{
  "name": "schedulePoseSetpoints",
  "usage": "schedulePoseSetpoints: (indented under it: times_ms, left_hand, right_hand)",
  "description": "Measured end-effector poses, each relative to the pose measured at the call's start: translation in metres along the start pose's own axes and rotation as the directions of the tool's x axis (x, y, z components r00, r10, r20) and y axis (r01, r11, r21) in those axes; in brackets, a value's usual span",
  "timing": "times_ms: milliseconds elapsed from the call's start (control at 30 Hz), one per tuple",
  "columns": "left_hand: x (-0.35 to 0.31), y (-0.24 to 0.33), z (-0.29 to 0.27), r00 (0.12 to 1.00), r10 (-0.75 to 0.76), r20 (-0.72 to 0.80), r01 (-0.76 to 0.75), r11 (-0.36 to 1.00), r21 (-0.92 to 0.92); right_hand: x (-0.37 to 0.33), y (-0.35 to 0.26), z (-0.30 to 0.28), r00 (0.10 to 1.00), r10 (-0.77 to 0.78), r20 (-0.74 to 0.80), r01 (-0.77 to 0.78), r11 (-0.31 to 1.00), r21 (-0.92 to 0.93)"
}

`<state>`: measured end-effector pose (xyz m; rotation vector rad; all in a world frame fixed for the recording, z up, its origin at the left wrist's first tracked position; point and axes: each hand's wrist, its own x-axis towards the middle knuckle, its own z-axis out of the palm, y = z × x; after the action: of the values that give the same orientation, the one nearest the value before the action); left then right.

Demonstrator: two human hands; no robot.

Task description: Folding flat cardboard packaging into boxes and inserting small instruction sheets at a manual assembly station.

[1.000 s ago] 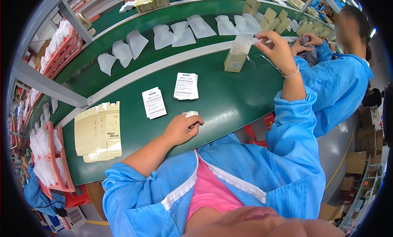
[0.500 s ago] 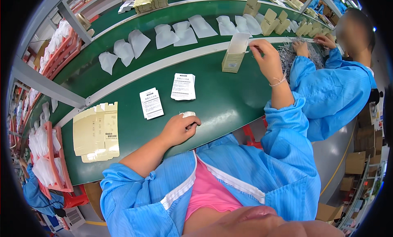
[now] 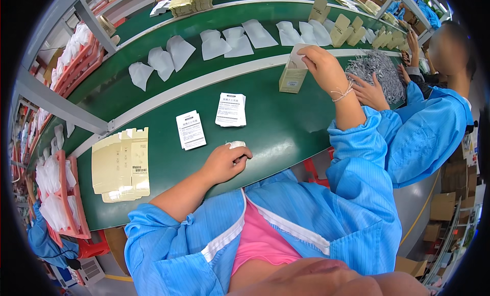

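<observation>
My right hand [image 3: 324,67] is at the mouth of an upright cream box [image 3: 291,80] with its flap raised. Its fingers are bent together against the flap; anything between them is hidden. Resting on the green table near its front edge, my left hand [image 3: 224,162] has its fingers curled in. Something small and white [image 3: 236,144] shows at its fingers, too little seen to name. Beyond that hand lie two stacks of printed white leaflets, a left stack [image 3: 191,130] and a right stack [image 3: 230,110].
Flattened cream cartons [image 3: 120,166] lie at the left. White pouches [image 3: 212,44] line the strip behind the rail, with cream boxes [image 3: 340,30] farther right. At my right, a co-worker's hand [image 3: 370,93] is by grey paper shreds [image 3: 375,74]. Red crates [image 3: 71,194] stand at far left.
My right hand has moved left from beside the cream box to over its mouth. The co-worker's hand has come nearer, out of the shreds. My left hand stays put.
</observation>
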<state>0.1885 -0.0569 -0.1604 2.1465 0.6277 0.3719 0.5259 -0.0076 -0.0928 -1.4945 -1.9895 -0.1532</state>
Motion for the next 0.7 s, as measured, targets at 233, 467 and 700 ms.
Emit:
schedulePoseSetpoints:
  times_ms: [233, 467, 700]
  left_hand:
    - [-0.001, -0.001, 0.003, 1.000, -0.004, 0.012, 0.004, 1.000, 0.001]
    - [-0.001, 0.000, 0.004, 1.000, 0.002, 0.009, -0.002, 0.999, -0.040]
    - [-0.001, 0.004, 0.004, 0.999, -0.030, 0.024, 0.031, 0.999, -0.036]
  right_hand:
    - [-0.011, -0.009, -0.001, 0.999, -0.024, -0.030, 0.023, 1.000, -0.013]
    - [-0.033, -0.026, -0.008, 0.852, 0.495, 0.171, -0.516, 0.849, 0.113]
    - [-0.035, -0.015, 0.017, 0.851, 0.421, 0.314, -0.450, 0.893, 0.024]
